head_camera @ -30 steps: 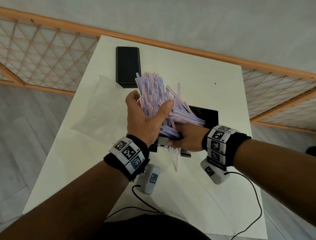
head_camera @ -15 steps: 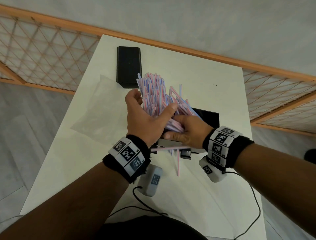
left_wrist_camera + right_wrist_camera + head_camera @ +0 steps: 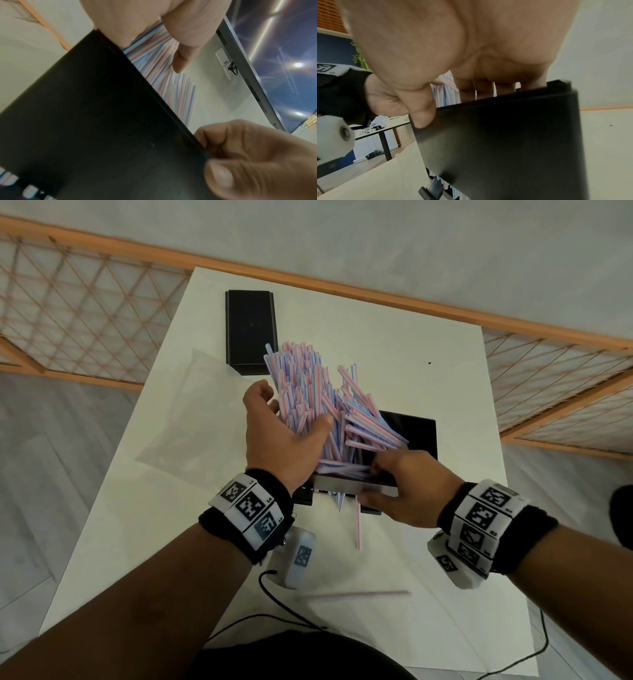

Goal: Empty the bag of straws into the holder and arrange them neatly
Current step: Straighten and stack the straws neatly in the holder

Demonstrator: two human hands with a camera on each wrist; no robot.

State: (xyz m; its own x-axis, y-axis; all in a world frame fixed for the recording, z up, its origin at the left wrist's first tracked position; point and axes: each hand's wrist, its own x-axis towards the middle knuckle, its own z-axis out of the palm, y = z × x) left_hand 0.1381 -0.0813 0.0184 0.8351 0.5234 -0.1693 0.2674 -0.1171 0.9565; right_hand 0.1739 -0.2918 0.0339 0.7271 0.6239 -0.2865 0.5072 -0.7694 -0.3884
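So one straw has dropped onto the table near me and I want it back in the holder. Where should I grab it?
Pinch the loose straw near its middle, coming from straight above. It lies flat and crosswise on the table, free of the cable, so a thumb-and-finger grip mid-length should lift it level.

I see bare forearms | black wristbands (image 3: 270,484) — white blocks with black square codes | white wrist cameras (image 3: 298,556) — black cables (image 3: 274,594)

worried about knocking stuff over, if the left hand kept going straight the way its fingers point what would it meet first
The left hand already grips the straws. Past them, the first thing in line looks like the black box at the table's far side, though depth is unclear.
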